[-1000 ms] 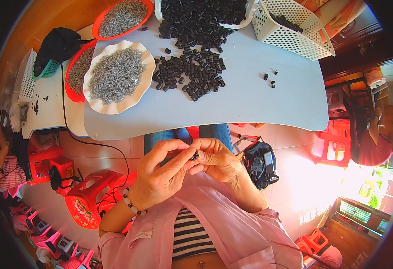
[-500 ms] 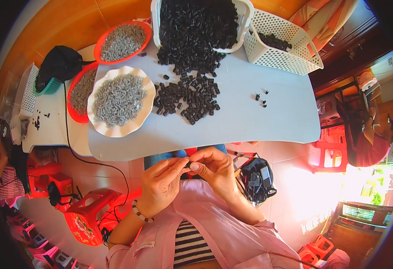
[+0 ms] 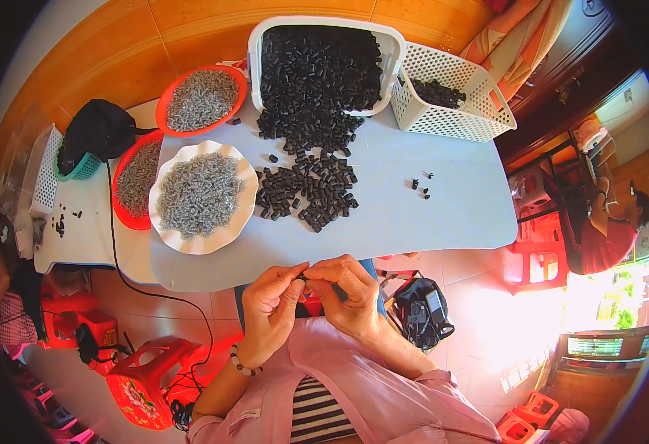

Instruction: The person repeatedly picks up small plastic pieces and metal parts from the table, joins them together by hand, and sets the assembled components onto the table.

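Evidently, the care here goes into your fingertips: your left hand (image 3: 269, 307) pinches a small dark piece (image 3: 302, 278) between thumb and forefinger, and your right hand (image 3: 349, 302) closes its own fingertips on it from the other side. It sits between your two hands, by the near edge of the tabletop (image 3: 406, 222). For a piece this little, a light, squared-up pinch probably serves best; let the left anchor it while the right makes fine turns, with both wrists loose. Working a touch farther over the tabletop would likely make a slip easier to recover. As for its looks, you see only a dark sliver, since your fingers cover most of it; its shape and detail are too small to tell. Its colour is close to that of the black pieces (image 3: 317, 191) heaped ahead of you.
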Available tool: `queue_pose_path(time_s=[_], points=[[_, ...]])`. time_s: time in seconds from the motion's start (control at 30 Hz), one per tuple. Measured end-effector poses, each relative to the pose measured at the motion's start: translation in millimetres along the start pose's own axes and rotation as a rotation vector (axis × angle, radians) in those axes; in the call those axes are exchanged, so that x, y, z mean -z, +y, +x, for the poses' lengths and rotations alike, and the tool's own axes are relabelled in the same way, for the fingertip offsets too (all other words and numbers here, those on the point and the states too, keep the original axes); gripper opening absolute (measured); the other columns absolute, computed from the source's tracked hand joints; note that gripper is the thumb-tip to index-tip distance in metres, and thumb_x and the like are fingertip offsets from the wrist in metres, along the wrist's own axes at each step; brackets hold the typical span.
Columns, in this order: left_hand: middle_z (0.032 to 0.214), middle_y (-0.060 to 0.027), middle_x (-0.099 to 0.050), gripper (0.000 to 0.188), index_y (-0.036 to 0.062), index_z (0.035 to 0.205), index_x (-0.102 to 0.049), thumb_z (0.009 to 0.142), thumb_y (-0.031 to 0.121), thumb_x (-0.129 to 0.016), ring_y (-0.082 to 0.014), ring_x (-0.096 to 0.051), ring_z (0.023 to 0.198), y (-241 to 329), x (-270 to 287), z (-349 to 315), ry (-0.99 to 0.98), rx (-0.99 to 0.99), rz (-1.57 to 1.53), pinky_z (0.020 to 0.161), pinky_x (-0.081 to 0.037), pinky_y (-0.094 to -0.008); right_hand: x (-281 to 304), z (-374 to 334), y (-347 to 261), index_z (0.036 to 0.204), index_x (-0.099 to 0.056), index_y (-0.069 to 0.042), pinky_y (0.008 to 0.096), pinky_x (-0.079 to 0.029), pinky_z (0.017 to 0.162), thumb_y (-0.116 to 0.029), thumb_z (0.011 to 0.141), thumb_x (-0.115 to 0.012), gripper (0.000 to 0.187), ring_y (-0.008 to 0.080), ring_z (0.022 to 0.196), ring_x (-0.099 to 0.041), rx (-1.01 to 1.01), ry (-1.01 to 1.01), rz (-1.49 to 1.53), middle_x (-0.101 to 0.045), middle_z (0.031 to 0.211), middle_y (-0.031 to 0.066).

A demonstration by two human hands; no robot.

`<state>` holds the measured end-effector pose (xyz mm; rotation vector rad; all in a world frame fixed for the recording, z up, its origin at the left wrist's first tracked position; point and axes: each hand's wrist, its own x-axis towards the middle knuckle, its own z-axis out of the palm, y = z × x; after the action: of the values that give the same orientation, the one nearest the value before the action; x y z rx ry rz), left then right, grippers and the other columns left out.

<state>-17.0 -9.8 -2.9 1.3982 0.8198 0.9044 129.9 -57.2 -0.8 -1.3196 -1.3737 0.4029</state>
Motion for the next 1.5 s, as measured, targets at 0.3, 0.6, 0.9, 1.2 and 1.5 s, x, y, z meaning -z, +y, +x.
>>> queue_pose_path(time_s=[0.3, 0.6, 0.9, 1.2, 1.5], points=[[0.089, -0.0072, -0.067, 0.024, -0.0042, 0.113, -0.07, 0.092, 0.008, -0.068, -0.0133, -0.06, 0.073, -5.2, 4.9, 6.0, 0.014, 0.166, -0.364, 0.066, -0.048, -0.0246, -5.8, 0.3, 2.3, 0.097, -0.066, -0.002, 0.0314, -0.053, 0.07, 0.012, 0.074, -0.071, 0.027, 0.0248, 0.082, -0.065, 0.063, 0.031, -0.01, -0.069, 0.095, 0.0109], [0.09, -0.0074, -0.067, 0.026, -0.0022, 0.113, -0.07, 0.089, 0.008, -0.072, -0.0145, -0.059, 0.076, -7.7, 3.1, 4.1, 0.069, 0.143, -0.438, 0.066, -0.047, -0.0267, -1.1, -5.4, 7.1, 0.101, -0.066, 0.001, 0.0263, -0.057, 0.073, 0.003, 0.088, -0.069, 0.013, 0.0119, 0.086, -0.066, -0.346, 0.026, 0.388, -0.068, 0.098, 0.0087], [0.095, -0.0055, -0.065, 0.03, -0.0019, 0.117, -0.068, 0.091, 0.014, -0.07, -0.015, -0.059, 0.079, -7.2, 5.8, 0.2, 0.033, 0.108, -0.43, 0.069, -0.046, -0.0271, 9.5, 0.1, -3.4, 0.111, -0.066, 0.003, 0.0263, -0.058, 0.078, -0.005, 0.096, -0.063, 0.018, 0.0118, 0.092, -0.065, -0.614, -0.088, 0.725, -0.069, 0.104, 0.0074], [0.095, -0.0085, -0.066, 0.027, -0.0023, 0.113, -0.069, 0.09, 0.011, -0.071, -0.0149, -0.06, 0.078, -9.4, 6.5, -1.7, 0.026, 0.106, -0.401, 0.068, -0.048, -0.0267, 17.9, 0.2, -2.5, 0.111, -0.065, 0.004, 0.0261, -0.057, 0.076, -0.004, 0.094, -0.066, 0.019, 0.0134, 0.086, -0.067, -0.63, -0.117, 0.792, -0.07, 0.101, 0.0097], [0.101, -0.0094, -0.068, 0.023, -0.0003, 0.111, -0.072, 0.088, -0.003, -0.07, -0.0143, -0.065, 0.085, -3.0, 7.4, -6.1, -0.018, 0.005, -0.252, 0.075, -0.055, -0.0248, 24.7, -5.8, 5.5, 0.111, -0.067, 0.001, 0.0223, -0.056, 0.068, -0.006, 0.092, -0.069, 0.02, 0.0111, 0.078, -0.067, -0.698, -0.201, 0.84, -0.07, 0.097, 0.007]])
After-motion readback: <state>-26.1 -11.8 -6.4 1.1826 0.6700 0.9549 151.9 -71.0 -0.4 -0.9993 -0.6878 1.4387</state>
